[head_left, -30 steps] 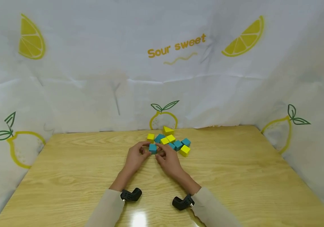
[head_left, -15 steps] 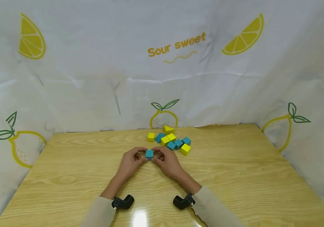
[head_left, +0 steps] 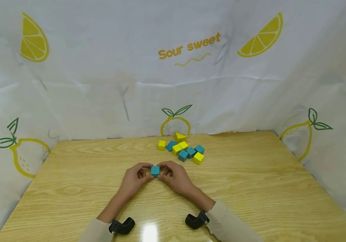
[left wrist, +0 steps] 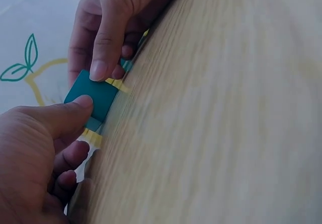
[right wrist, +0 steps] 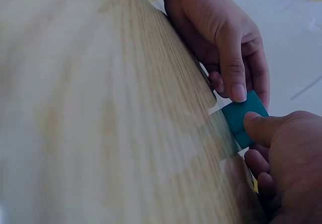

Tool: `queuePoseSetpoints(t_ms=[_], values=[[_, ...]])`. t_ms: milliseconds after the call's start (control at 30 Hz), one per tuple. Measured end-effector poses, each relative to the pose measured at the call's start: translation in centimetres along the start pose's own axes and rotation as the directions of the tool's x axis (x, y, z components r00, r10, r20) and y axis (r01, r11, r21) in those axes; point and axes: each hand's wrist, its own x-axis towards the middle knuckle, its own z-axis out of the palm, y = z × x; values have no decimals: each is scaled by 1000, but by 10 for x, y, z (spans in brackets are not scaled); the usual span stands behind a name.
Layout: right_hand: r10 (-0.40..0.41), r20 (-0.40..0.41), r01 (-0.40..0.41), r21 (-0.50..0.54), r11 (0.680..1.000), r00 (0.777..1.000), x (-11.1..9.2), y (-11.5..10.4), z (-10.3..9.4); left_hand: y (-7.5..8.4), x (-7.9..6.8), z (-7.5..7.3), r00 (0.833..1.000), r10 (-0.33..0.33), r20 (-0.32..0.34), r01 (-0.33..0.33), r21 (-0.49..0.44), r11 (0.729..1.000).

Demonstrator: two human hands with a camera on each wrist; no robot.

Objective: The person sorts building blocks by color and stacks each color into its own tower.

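Note:
In the head view, a blue cube block [head_left: 155,171] sits between my two hands on the wooden table, nearer to me than the other blocks. My left hand [head_left: 133,178] pinches its left side with thumb and forefinger. From the right, my right hand [head_left: 176,176] pinches the same block in the same way. Both thumbs press on the near face of the blue block [left wrist: 93,94] in the left wrist view, its lower edge close to the table. The right wrist view has the blue block [right wrist: 245,118] slightly tilted in the picture, the far fingers hidden behind it.
Behind the hands lies a loose group of blocks: a yellow cube [head_left: 162,145], a yellow triangular block [head_left: 180,136], several blue ones such as this blue cube [head_left: 183,155], and another yellow cube [head_left: 198,158] at the right. A white lemon-print cloth [head_left: 100,101] hangs behind the table [head_left: 251,188].
Both hands have drawn the blue block toward me and slightly left, away from the group. The right hand has come to pinch it too. The other blocks have stayed in place.

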Motion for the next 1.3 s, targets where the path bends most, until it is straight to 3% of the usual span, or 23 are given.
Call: queuePoseSetpoints(t_ms=[167, 533, 933, 1300], values=[[-16, 29, 16, 0, 1000, 999, -3, -6, 5, -2, -10, -7, 1000, 0, 0, 0, 0, 1000], [-63, 63, 63, 1, 998, 996, -10, -16, 14, 2, -27, -18, 997, -65, 48, 65, -9, 998], [-65, 59, 64, 6, 998, 996, -12, -15, 14, 5, -27, -20, 996, -16, 84, 16, 6, 1000], [-58, 75, 57, 5, 998, 996, -11, -15, 13, 3, -26, -20, 995, -41, 92, 40, 12, 999]])
